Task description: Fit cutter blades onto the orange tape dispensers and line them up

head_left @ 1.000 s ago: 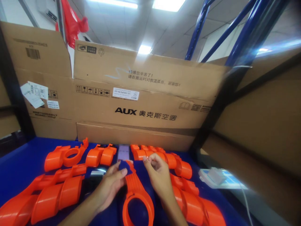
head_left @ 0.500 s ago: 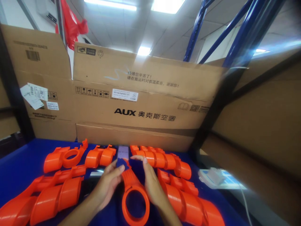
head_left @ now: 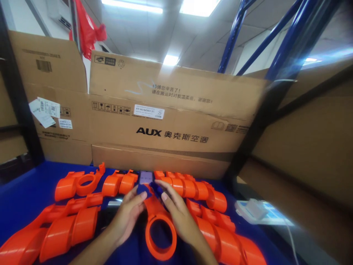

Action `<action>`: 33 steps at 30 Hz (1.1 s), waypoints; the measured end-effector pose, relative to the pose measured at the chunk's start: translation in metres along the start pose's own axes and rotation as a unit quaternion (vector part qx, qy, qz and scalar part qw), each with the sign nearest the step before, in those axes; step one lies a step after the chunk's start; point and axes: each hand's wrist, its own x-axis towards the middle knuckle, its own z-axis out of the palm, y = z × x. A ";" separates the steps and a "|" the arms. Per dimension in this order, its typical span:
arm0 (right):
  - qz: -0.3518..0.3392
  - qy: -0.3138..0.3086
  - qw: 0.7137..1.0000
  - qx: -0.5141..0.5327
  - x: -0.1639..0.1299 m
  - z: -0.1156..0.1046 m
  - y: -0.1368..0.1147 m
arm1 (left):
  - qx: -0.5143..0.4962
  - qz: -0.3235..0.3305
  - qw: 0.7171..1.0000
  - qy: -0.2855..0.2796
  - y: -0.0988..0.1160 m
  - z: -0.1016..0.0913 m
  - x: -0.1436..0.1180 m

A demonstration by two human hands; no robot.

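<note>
An orange plastic part, a ring with a flat arm (head_left: 161, 237), hangs in front of me with the ring toward me. My left hand (head_left: 131, 211) is closed on the upper end of its arm, thumb pressed on a blue piece (head_left: 143, 190) there. My right hand (head_left: 176, 209) is on the other side, its thumb and fingers closed around a small dark blue piece (head_left: 157, 188) beside the arm's tip. What that piece is I cannot make out. Similar orange parts stand in rows at left (head_left: 84, 224) and right (head_left: 228, 243).
A phone (head_left: 146, 177) stands beyond my hands on the blue surface (head_left: 22, 184). Cardboard (head_left: 116, 129) walls off the back, with dark rack posts (head_left: 242, 147) at the sides. A white device with a cable (head_left: 255, 211) lies at the right edge.
My right hand's fingers have bent inward toward the arm's tip, with the dark blue piece now between them and the thumb. My left hand keeps its hold. The view has shifted slightly.
</note>
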 end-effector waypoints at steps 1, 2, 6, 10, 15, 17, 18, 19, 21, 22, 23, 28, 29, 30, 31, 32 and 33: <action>-0.011 0.021 1.000 -0.001 0.001 0.000 -0.001 | 0.002 0.006 1.000 0.007 -0.001 -0.001 0.000; -0.024 0.042 0.999 -0.004 0.001 0.000 -0.001 | 0.006 0.013 1.000 0.017 -0.002 -0.002 0.000; -0.063 0.088 0.994 -0.027 0.003 -0.003 -0.005 | 0.034 0.039 0.997 0.049 -0.004 -0.004 -0.001; -0.075 0.088 0.992 -0.043 0.004 -0.004 -0.008 | 0.057 0.064 0.995 0.050 -0.001 0.001 -0.002; -0.080 0.078 0.993 -0.045 0.005 -0.004 -0.007 | 0.081 0.069 0.992 0.071 0.002 0.003 -0.003; -0.080 0.072 0.993 -0.044 0.005 -0.004 -0.007 | 0.090 0.071 0.991 0.068 0.001 0.002 -0.003; -0.081 0.069 0.993 -0.045 0.005 -0.004 -0.007 | 0.092 0.073 0.991 0.068 0.001 0.002 -0.003; -0.081 0.067 0.993 -0.047 0.005 -0.004 -0.007 | 0.093 0.074 0.991 0.069 0.000 0.001 -0.003; -0.079 0.066 0.993 -0.051 0.005 -0.003 -0.008 | 0.092 0.073 0.990 0.075 -0.001 0.000 -0.003; -0.078 0.067 0.993 -0.054 0.005 -0.003 -0.008 | 0.091 0.072 0.990 0.081 -0.001 0.000 -0.002; -0.077 0.067 0.993 -0.057 0.005 -0.003 -0.008 | 0.089 0.071 0.990 0.087 -0.001 0.000 -0.002; -0.071 0.066 0.994 -0.060 0.005 -0.002 -0.008 | 0.091 0.077 0.989 0.086 0.000 -0.001 -0.001; -0.069 0.066 0.994 -0.060 0.005 -0.002 -0.007 | 0.093 0.080 0.989 0.083 0.001 -0.001 -0.001; -0.066 0.065 0.994 -0.061 0.004 -0.002 -0.007 | 0.094 0.085 0.989 0.080 0.002 -0.001 -0.001; -0.062 0.063 0.994 -0.062 0.004 -0.002 -0.007 | 0.096 0.092 0.988 0.077 0.002 -0.001 -0.001; -0.059 0.060 0.995 -0.062 0.003 -0.003 -0.006 | 0.098 0.100 0.987 0.073 0.003 -0.001 -0.002; -0.056 0.057 0.995 -0.062 0.003 -0.003 -0.005 | 0.100 0.108 0.987 0.067 0.004 -0.001 -0.002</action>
